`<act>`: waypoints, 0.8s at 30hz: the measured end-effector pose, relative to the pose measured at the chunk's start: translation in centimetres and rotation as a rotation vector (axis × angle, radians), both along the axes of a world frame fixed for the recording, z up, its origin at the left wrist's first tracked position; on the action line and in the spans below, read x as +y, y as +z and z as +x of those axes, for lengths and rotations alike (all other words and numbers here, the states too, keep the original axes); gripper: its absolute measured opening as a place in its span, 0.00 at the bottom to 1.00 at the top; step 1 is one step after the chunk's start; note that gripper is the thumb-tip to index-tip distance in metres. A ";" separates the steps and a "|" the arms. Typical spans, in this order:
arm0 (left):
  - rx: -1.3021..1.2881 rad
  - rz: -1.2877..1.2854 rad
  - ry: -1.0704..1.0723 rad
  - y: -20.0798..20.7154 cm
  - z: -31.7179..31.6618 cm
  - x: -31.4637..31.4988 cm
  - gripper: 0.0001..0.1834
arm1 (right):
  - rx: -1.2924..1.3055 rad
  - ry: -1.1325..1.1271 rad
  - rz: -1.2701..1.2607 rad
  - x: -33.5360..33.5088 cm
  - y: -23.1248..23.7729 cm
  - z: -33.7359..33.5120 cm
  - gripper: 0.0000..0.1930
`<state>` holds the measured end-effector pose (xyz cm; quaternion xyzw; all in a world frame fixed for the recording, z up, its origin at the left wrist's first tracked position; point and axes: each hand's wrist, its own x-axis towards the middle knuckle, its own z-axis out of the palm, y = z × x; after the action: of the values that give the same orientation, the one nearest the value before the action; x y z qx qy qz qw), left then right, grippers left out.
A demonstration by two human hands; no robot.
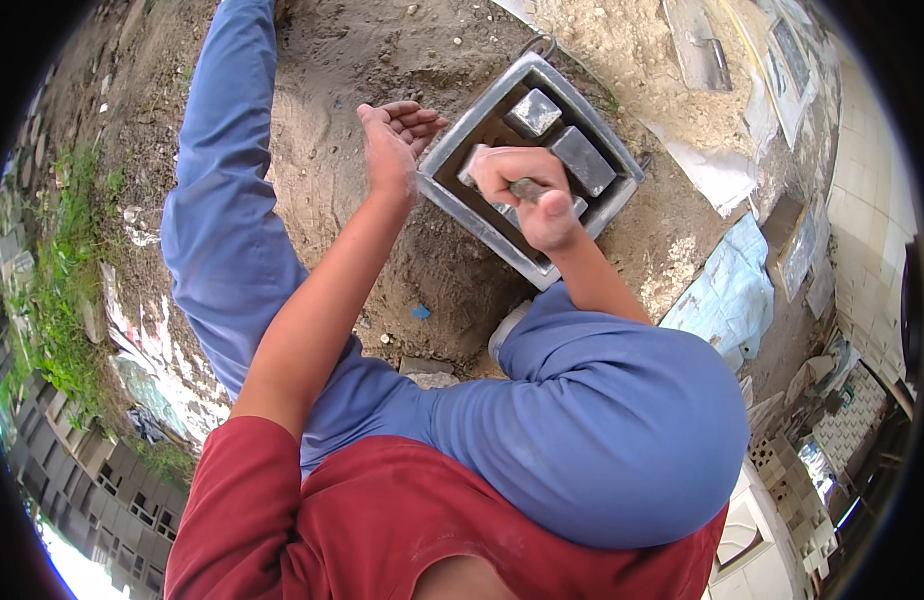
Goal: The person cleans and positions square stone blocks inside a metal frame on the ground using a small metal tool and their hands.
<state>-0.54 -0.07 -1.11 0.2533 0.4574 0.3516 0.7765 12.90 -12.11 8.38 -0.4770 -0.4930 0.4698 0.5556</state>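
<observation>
A four-sided grey metal box (446,144), which looks like a block mould, sits on the dirt ground in front of me. Inside it stand several smooth metal blocks (582,160), with dark gaps between them. My right hand (530,195) is over the near left part of the box, fingers wrapped round a short grey tool handle (527,189); whatever the handle leads to is hidden below the fist. Beside the box's left corner, my left hand (396,145) is held with its fingers stretched and slightly curled, holding nothing.
A steel float trowel (704,60) lies on pale sand at the far right. Pale blue sheeting (724,285) and white scraps lie right of my bent knee. Grass (67,270) and stacked grey blocks (102,500) are at the left. A small blue scrap (420,312) lies between my legs.
</observation>
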 end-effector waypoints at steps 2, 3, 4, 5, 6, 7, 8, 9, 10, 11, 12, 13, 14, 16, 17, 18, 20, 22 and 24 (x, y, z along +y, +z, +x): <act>0.036 0.018 0.031 -0.1 0.0 0.2 0.42 | -0.004 0.089 0.075 0.8 -2.4 -0.5 0.44; 0.036 0.021 0.035 -0.3 0.0 0.3 0.42 | -0.004 0.082 0.091 1.1 -2.3 -0.3 0.44; 0.028 0.018 -0.001 -0.5 -0.1 0.3 0.42 | -0.004 0.086 0.094 1.2 -2.0 0.1 0.44; 0.030 0.012 -0.028 -0.7 -0.8 0.3 0.42 | 0.034 0.046 0.073 1.2 -1.2 -0.1 0.44; 0.031 0.010 -0.027 -0.5 -0.8 0.2 0.42 | 0.062 -0.006 0.048 1.0 -0.2 -0.1 0.44; 0.031 0.008 -0.015 -0.3 -0.7 0.2 0.43 | 0.046 0.010 0.088 0.6 0.3 -0.3 0.44; 0.024 0.007 -0.013 -0.1 -0.2 0.1 0.43 | 0.039 0.000 0.088 0.5 -0.7 -0.2 0.44; 0.018 0.003 -0.026 -0.1 0.0 -0.2 0.43 | 0.023 0.031 0.114 0.6 -2.3 -0.3 0.44; 0.035 -0.002 -0.031 0.0 0.1 -0.4 0.43 | 0.006 0.062 0.141 0.2 -3.6 -0.1 0.44; 0.064 0.005 -0.009 -0.2 -0.4 0.1 0.43 | -0.020 0.046 0.035 0.7 -2.8 -0.1 0.45; 0.068 0.008 0.001 -0.3 -0.6 0.3 0.43 | -0.016 0.056 0.039 0.9 -1.6 -0.1 0.45; 0.044 0.006 -0.006 -0.4 -0.6 0.5 0.43 | 0.040 0.008 0.027 1.0 -0.5 0.0 0.46; 0.013 -0.001 -0.026 -0.4 -0.4 0.3 0.42 | 0.089 -0.052 0.009 0.7 0.2 0.1 0.46; -0.001 -0.015 -0.020 -0.2 -0.3 0.0 0.42 | 0.074 -0.057 0.070 0.3 -0.8 -0.2 0.46; 0.024 -0.006 -0.010 -0.2 -0.3 0.3 0.42 | 0.040 -0.004 0.084 1.0 -1.7 -0.4 0.46; 0.049 0.002 0.001 -0.1 -0.3 0.4 0.42 | 0.005 0.050 0.098 1.3 -2.2 -0.4 0.46; 0.033 0.011 -0.006 -0.5 -0.3 0.5 0.42 | -0.024 0.021 -0.006 1.2 -1.4 -0.4 0.46; 0.017 0.008 -0.021 -0.6 -0.8 0.3 0.42 | 0.079 -0.042 0.062 0.9 0.2 -0.7 0.46; 0.014 0.026 -0.022 -0.2 0.1 0.0 0.43 | 0.062 -0.051 0.094 0.3 -1.7 -0.4 0.45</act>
<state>-0.45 -0.03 -1.28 0.2709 0.4553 0.3472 0.7738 12.52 -11.84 6.70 -0.4478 -0.4849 0.4465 0.6042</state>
